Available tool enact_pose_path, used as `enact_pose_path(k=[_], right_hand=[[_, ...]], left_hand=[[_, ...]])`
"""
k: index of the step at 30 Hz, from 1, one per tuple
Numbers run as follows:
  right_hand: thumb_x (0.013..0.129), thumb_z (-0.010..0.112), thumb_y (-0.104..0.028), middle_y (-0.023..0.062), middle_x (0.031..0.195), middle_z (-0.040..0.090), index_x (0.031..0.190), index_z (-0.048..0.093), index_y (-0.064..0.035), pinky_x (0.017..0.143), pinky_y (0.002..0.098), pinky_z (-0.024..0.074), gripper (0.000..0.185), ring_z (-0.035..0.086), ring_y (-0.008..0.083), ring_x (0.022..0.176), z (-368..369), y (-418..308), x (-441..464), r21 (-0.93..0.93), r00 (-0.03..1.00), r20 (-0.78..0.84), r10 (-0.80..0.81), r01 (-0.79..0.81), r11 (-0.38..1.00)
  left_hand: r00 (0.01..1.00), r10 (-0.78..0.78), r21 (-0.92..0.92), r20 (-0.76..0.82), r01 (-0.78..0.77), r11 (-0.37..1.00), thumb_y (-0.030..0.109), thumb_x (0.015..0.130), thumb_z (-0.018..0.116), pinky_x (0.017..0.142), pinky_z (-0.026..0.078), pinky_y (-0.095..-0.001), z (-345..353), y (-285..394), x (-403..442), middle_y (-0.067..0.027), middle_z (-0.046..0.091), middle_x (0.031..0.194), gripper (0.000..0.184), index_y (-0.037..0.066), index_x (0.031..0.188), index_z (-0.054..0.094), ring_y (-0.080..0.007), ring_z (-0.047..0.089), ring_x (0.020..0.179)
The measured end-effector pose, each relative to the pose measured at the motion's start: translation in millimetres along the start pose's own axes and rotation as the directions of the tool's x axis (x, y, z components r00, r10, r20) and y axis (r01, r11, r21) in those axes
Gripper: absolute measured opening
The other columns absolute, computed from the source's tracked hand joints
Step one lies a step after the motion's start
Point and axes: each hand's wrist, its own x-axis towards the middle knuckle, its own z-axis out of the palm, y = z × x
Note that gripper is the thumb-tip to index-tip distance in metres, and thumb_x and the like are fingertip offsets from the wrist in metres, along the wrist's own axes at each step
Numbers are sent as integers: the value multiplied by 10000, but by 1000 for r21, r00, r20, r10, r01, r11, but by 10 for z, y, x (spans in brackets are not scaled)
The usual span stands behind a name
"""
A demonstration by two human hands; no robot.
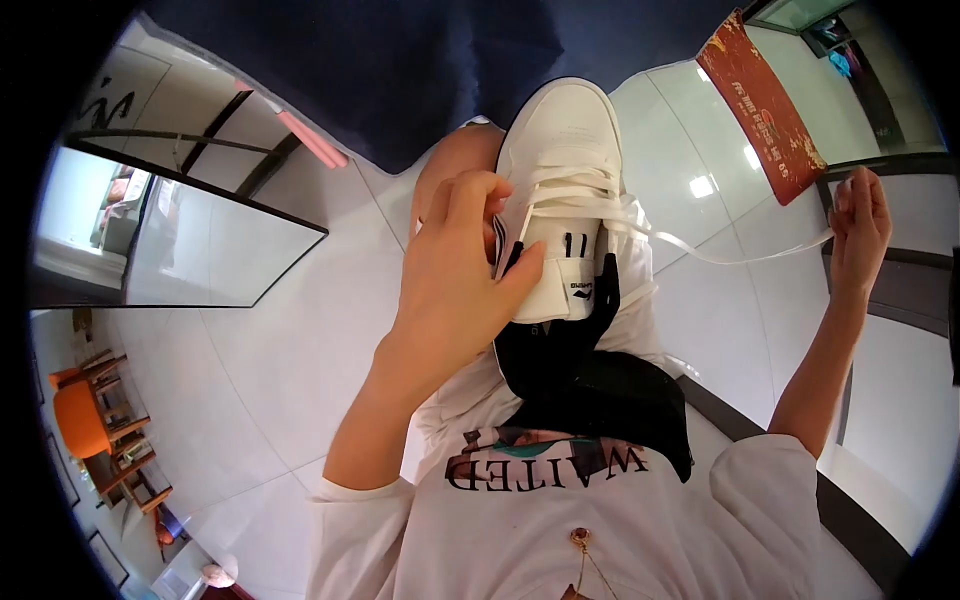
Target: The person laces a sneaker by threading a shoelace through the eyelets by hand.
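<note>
A white sneaker [565, 125] with a black collar lining rests on my lap, toe pointing away from me. Its white laces [575, 200] cross over the upper, and the tongue [550, 300] carries a small black logo. My left hand [455, 260] grips the shoe's left side, thumb against the tongue and fingers curled by the eyelets; some fingertips are hidden. Out to the right, my right hand [860, 215] is closed on the end of a shoelace [720, 258], which stretches from the shoe's right eyelets and sags slightly.
A black cloth piece [610, 400] lies on my lap below the shoe. Dark blue fabric [400, 70] hangs ahead. At right is a red printed banner [765, 120]; at left, a dark-edged glossy panel [220, 240] and an orange chair [80, 415] stand on the tiled floor [250, 370].
</note>
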Motion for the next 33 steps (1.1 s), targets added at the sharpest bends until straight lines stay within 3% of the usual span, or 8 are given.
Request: enact_pose_path(k=[5, 7, 11, 14, 23, 25, 32, 33], right_hand=[[907, 559, -272, -36, 612, 480, 961, 624, -55, 409, 174, 237, 232, 340, 22, 479, 367, -106, -293, -33, 988, 140, 60, -56, 998], [890, 578, -210, -36, 647, 510, 962, 623, -59, 428, 170, 252, 174, 357, 20, 496, 545, -249, -441, -22, 959, 263, 102, -100, 995], [864, 563, -52, 1, 764, 586, 939, 605, -20, 538, 164, 332, 92, 455, 25, 633, 854, -440, -726, -22, 819, 531, 219, -244, 969], [834, 574, 33, 30, 834, 589, 914, 579, 29, 668, 196, 431, 80, 529, 63, 741, 1110, -405, -949, 40, 826, 554, 105, -153, 987], [799, 589, 39, 56, 780, 551, 865, 573, 32, 560, 211, 422, 69, 507, 89, 651, 1249, -335, -1069, -21, 818, 571, 72, -73, 997], [779, 591, 44, 72, 775, 547, 842, 574, 27, 550, 225, 434, 67, 530, 124, 634, 1264, -341, -1066, -44, 821, 570, -9, 41, 998], [762, 579, 57, 109, 778, 544, 829, 571, 23, 539, 273, 446, 76, 553, 211, 616, 1268, -404, -1031, -73, 805, 588, -74, 144, 987], [759, 577, 55, 122, 765, 530, 832, 566, 22, 538, 300, 443, 81, 545, 250, 612, 1268, -408, -1020, -93, 784, 602, -153, 259, 961]], left_hand=[[956, 295, 66, -12, -293, 954, 100, 693, 693, 786, 397, -323, -7, 48, -68, -92, 508, 1031, 306, 73, 980, 589, -226, 478, 918], [889, 441, 239, 124, -458, 856, 114, 685, 695, 835, 326, -337, -14, 66, -96, -60, 515, 983, 254, 90, 929, 630, -224, 458, 927], [912, 389, 221, 132, -410, 885, 113, 692, 686, 849, 280, -352, -11, 113, -91, -39, 515, 946, 167, 94, 854, 654, -211, 448, 934], [929, 348, 210, 125, -368, 906, 113, 696, 678, 832, 282, -350, 46, 179, -21, -24, 517, 911, 165, 96, 858, 662, -206, 452, 924], [945, 281, 261, 166, -316, 912, 121, 680, 670, 847, 245, -346, 230, 263, 77, -31, 536, 863, 196, 73, 870, 665, -198, 488, 890], [954, 248, 255, 167, -285, 924, 120, 681, 665, 851, 245, -354, 230, 260, 83, -35, 548, 862, 205, 71, 880, 669, -198, 493, 900], [952, 235, 243, 194, -278, 929, 118, 694, 652, 856, 242, -352, 229, 275, 87, -37, 555, 860, 203, 71, 891, 669, -202, 500, 903], [952, 237, 235, 193, -279, 931, 115, 696, 650, 857, 242, -351, 229, 274, 89, -37, 555, 857, 199, 71, 889, 669, -204, 501, 901]])
